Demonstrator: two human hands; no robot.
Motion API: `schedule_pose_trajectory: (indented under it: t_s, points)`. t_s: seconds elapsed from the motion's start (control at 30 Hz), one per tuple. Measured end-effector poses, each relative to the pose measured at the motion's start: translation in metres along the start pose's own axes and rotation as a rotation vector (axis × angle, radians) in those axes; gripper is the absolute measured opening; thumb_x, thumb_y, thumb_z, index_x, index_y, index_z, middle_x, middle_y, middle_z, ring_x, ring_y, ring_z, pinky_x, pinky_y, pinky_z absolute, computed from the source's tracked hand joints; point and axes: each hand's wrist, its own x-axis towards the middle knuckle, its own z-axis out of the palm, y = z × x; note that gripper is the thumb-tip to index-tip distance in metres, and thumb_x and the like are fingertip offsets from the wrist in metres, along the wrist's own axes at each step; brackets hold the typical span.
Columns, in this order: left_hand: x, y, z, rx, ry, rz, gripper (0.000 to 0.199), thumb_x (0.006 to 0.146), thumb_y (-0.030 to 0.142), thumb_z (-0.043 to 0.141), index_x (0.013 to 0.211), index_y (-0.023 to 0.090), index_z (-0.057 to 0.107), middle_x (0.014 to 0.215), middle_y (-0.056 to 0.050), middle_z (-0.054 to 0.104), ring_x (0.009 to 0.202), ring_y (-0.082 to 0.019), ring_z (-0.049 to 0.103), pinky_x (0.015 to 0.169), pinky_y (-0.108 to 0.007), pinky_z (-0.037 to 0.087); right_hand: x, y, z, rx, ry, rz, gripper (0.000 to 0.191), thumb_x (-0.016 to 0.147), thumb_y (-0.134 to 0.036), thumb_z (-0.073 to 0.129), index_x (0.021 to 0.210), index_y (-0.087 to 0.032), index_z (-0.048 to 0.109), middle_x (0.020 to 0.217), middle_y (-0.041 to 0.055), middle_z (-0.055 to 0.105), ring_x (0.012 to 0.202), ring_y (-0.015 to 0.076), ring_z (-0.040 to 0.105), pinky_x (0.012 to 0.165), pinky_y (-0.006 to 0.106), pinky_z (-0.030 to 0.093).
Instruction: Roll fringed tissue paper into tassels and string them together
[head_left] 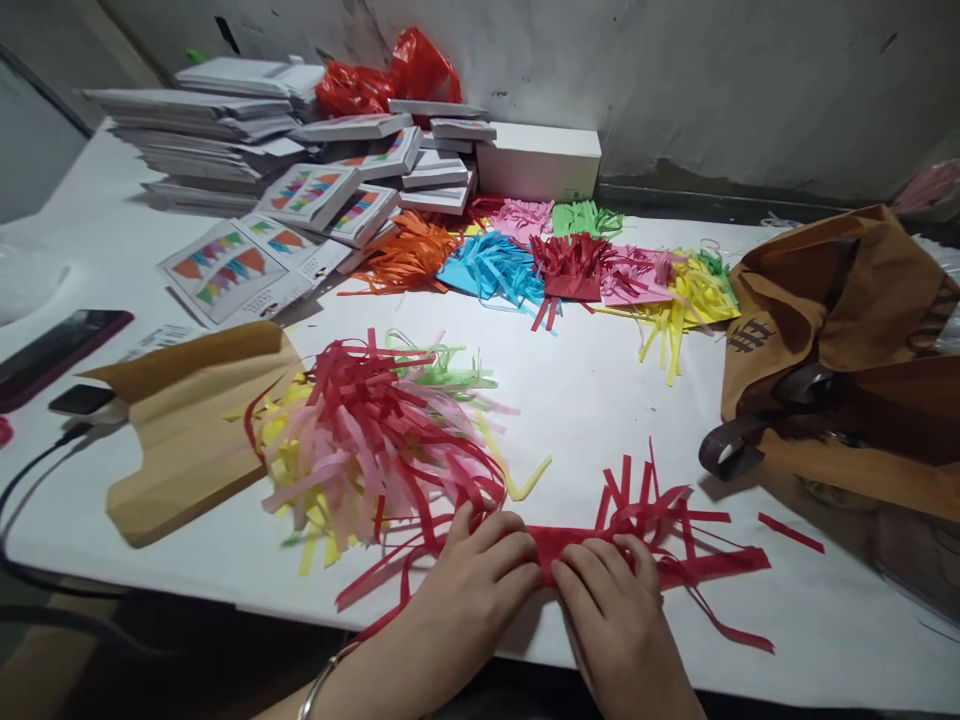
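A strip of red fringed tissue paper (553, 543) lies across the table's front edge, its cut ends spreading left and right. My left hand (487, 570) has its fingers curled over the strip's left part, and my right hand (611, 590) is curled over it a little to the right. Both thumbs and the paper under the fingers are hidden. Just beyond my left hand is a loose pile of fringed tissue paper (367, 440) in red, pink, yellow and green. One cut red scrap (791, 532) lies off to the right.
Fringed tissue bundles (491, 268) in several colours line the back. Behind them stand stacked printed packs (307, 195), a white box (538, 160) and a red plastic bag (424, 68). Brown paper (202, 420), a cable (37, 470) and a phone (60, 350) are left; a brown bag (847, 300) is right.
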Motion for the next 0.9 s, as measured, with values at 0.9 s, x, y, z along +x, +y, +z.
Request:
schedule_pose_trajectory:
  t_s: [0.9]
  points:
    - [0.007,-0.011,-0.014,0.171,0.000,-0.282,0.012,0.089,0.027,0.069,0.098,0.019,0.066,0.108,-0.009,0.068,0.099,-0.030,0.057,0.088,-0.051,0.036,0.009,-0.006,0.014,-0.011,-0.007,-0.007,0.021,0.096,-0.005,0.049,0.101,-0.013,0.067,0.088,0.0070,0.071,0.085,0.0199,0.063,0.096,0.045,0.040]
